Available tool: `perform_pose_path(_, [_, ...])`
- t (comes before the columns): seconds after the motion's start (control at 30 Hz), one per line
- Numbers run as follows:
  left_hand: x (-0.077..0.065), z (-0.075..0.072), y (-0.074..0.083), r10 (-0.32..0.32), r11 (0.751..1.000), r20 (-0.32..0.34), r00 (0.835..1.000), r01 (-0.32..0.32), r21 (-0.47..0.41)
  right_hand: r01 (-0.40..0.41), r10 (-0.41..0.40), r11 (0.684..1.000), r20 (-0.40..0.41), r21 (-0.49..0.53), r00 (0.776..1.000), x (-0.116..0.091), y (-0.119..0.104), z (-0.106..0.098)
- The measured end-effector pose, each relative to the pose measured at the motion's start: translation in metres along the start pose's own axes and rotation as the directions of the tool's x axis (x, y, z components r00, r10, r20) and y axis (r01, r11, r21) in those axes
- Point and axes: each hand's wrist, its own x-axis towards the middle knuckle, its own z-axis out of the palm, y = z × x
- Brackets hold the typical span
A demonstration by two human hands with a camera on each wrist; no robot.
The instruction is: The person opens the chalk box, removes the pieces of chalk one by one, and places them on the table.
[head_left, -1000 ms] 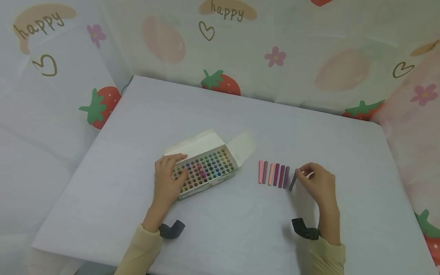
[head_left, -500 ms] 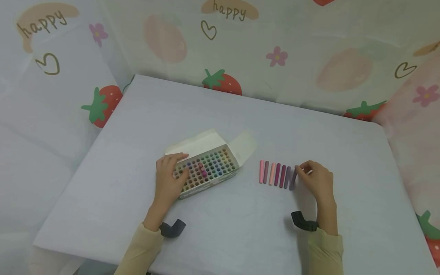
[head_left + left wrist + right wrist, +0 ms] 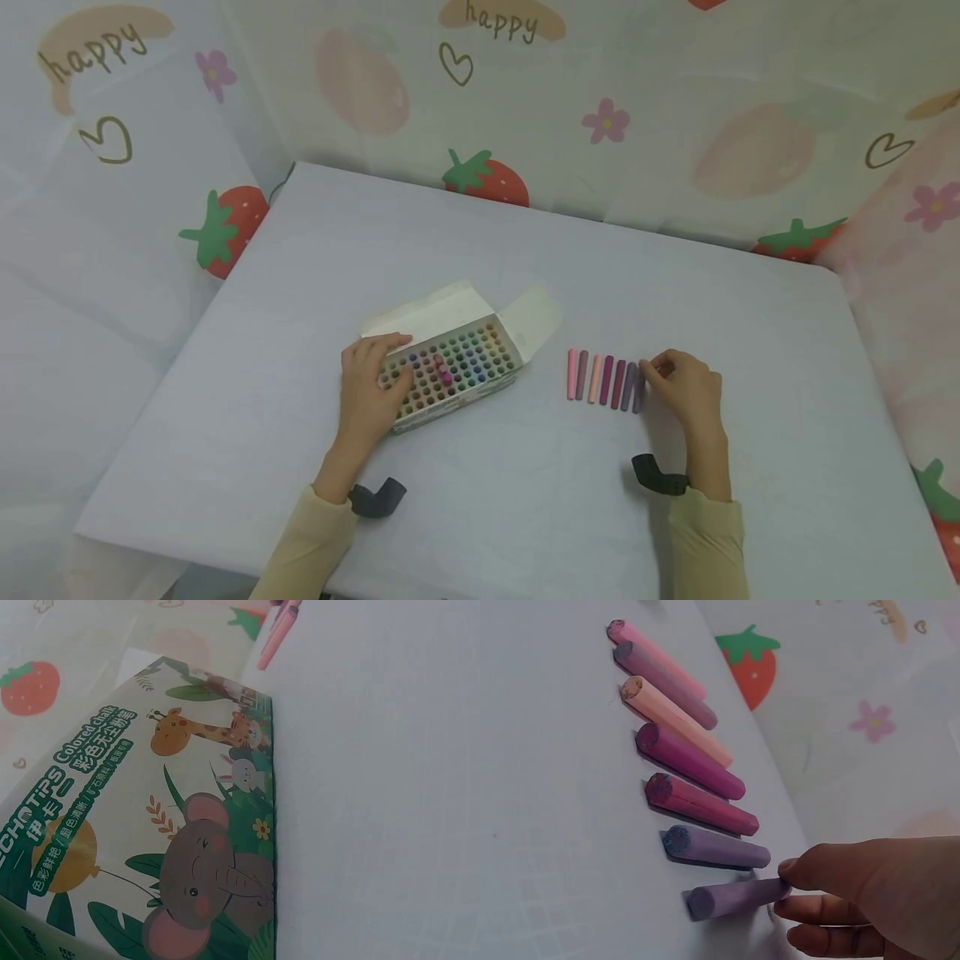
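In the head view my left hand (image 3: 371, 385) rests over the left end of an open box of colored chalk (image 3: 495, 375), thumb above the holes and fingertips near the back flap. Printed animals cover the box side (image 3: 202, 847) in the left wrist view. My right hand (image 3: 686, 387) pinches the far end of a purple chalk stick (image 3: 739, 896) between thumb and fingers, its near end low at the table. Beside it lies a lighter purple stick (image 3: 720, 847), then dark pink (image 3: 705, 806), magenta (image 3: 694, 763), peach (image 3: 679, 721), mauve (image 3: 667, 686) and pink (image 3: 660, 656) sticks in a row.
The box's white lid flap (image 3: 431, 310) and side flap (image 3: 531, 321) stand open behind and to the right. Pink and magenta chalk pieces (image 3: 444, 373) show on top of the box. A white cloth covers the table (image 3: 480, 500); a strawberry-printed curtain (image 3: 525, 108) stands behind.
My right hand has moved left, bringing the purple chalk stick from a tilt at a distance to lie close alongside the row's last stick. The left hand and box have stayed put.
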Motion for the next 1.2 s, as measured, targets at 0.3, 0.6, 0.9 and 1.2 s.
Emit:
perform_pose_path(0.3, [-0.001, -0.001, 0.001, -0.014, 1.0, 0.006, 1.0, 0.014, -0.003, -0.028, 0.028, 0.999, -0.012, -0.018, 1.0, -0.001, 0.0, 0.002])
perform_pose_path(0.6, [-0.001, -0.001, 0.002, -0.024, 1.0, 0.008, 1.0, 0.024, -0.002, 0.008, -0.009, 1.0, -0.116, -0.008, 0.993, -0.002, -0.007, -0.001])
perform_pose_path(0.9, [-0.001, 0.0, -0.001, -0.021, 1.0, 0.007, 1.0, 0.021, 0.006, 0.131, -0.117, 0.991, -0.295, 0.025, 0.948, -0.003, -0.028, -0.01])
perform_pose_path(1.2, [-0.001, 0.001, -0.001, -0.018, 1.0, 0.005, 1.0, 0.018, 0.01, 0.235, -0.193, 0.97, -0.38, 0.068, 0.905, -0.005, -0.058, -0.016])
